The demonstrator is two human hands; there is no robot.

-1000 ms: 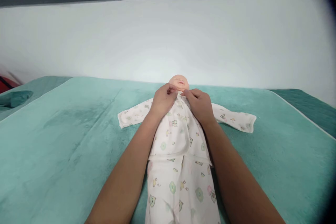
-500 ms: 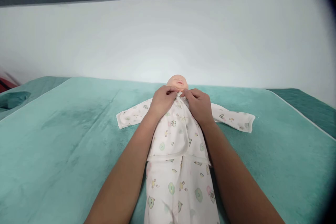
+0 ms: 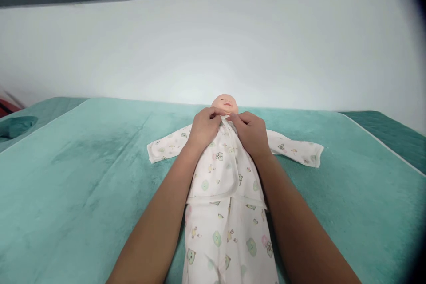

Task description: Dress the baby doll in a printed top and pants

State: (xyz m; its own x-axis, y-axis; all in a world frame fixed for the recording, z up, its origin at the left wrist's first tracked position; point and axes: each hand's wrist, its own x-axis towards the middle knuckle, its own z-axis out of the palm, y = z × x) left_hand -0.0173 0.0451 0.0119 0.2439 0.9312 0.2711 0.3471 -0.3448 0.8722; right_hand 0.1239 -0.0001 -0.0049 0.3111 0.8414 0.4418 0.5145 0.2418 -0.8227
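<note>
Shirt [image 3: 221,173] sits between fingers [image 3: 237,120] at its neckline [image 3: 224,120].

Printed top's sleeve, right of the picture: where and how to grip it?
I'd pinch the cuff, coming from the right of the picture. The sleeve stretches outward, lying fairly flat on the green cover, so its outer end is exposed, while its inner end is hidden by the right hand.

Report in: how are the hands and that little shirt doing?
Left hand and right hand both at the collar, grip unclear. Shirt on doll, sleeves spread wide over green sheet. Hands partly hide the collar.
</note>
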